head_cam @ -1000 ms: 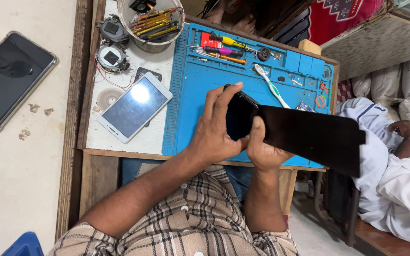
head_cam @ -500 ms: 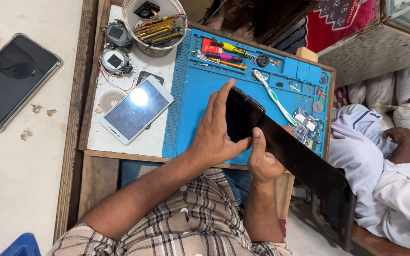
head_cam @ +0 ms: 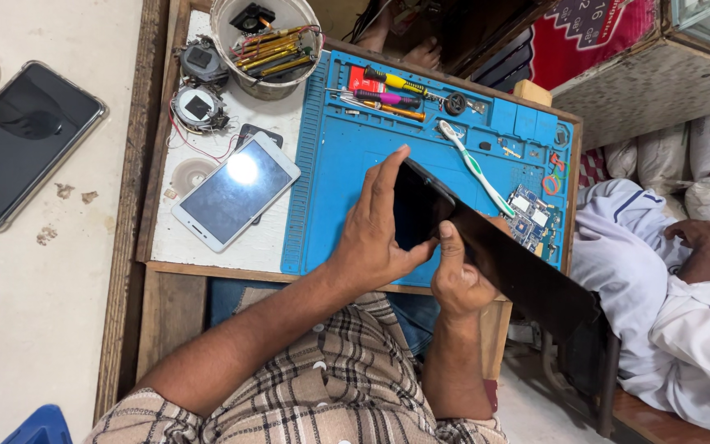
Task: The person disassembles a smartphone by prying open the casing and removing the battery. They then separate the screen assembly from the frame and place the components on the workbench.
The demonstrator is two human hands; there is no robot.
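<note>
Head camera looks down on a person in a checked shirt holding a long, thin black glossy panel (head_cam: 519,271) above a blue silicone repair mat (head_cam: 347,189). Left hand (head_cam: 375,234) grasps the panel's upper end, thumb under its edge and fingers raised over its face. Right hand (head_cam: 454,275) clenches the panel from below, thumb pressed on its face. The panel slants down to the right, past the bench edge. Left of the mat lies a white smartphone (head_cam: 236,191) with a lit screen. A red rectangular card packet (head_cam: 361,78) sits at the mat's top beside coloured screwdrivers (head_cam: 388,92), and a white toothbrush (head_cam: 474,167) lies nearby.
</note>
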